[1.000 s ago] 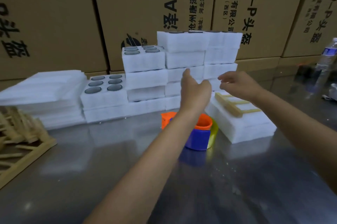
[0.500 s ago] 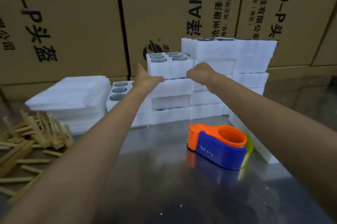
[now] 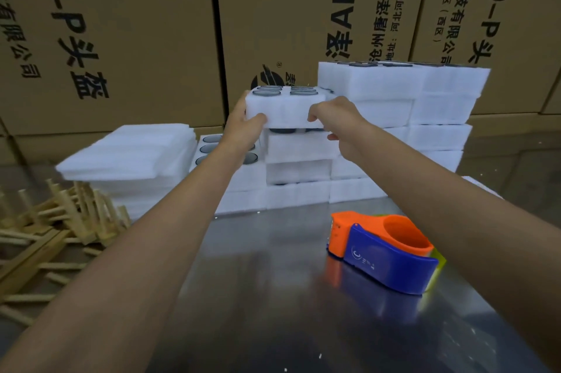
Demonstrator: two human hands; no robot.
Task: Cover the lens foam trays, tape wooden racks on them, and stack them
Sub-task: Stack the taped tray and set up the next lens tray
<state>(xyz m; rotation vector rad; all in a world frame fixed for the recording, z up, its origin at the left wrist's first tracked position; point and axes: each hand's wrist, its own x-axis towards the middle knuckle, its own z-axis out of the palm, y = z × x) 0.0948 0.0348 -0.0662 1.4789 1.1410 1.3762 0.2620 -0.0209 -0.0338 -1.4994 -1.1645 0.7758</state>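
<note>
Between left hand (image 3: 243, 129) and right hand (image 3: 340, 120): lens foam tray (image 3: 285, 108), fingers curled round its ends.

- Open steel counter (image 3: 258, 296) in the near middle, wide enough for both forearms to pass.
- Tape dispenser (image 3: 385, 254) sits on the right, just under the right forearm, narrowing that lane.
- Wooden racks (image 3: 51, 230) sprawl in a heap along the left edge, blocking a low sweep there.
- Flat foam sheets (image 3: 127, 157) are piled behind the racks.
- Straight ahead a wall of stacked foam trays (image 3: 394, 117) closes the back, cardboard boxes (image 3: 136, 32) rising right behind it.
- A dark gap shows under the held tray (image 3: 282, 108), between both hands.
</note>
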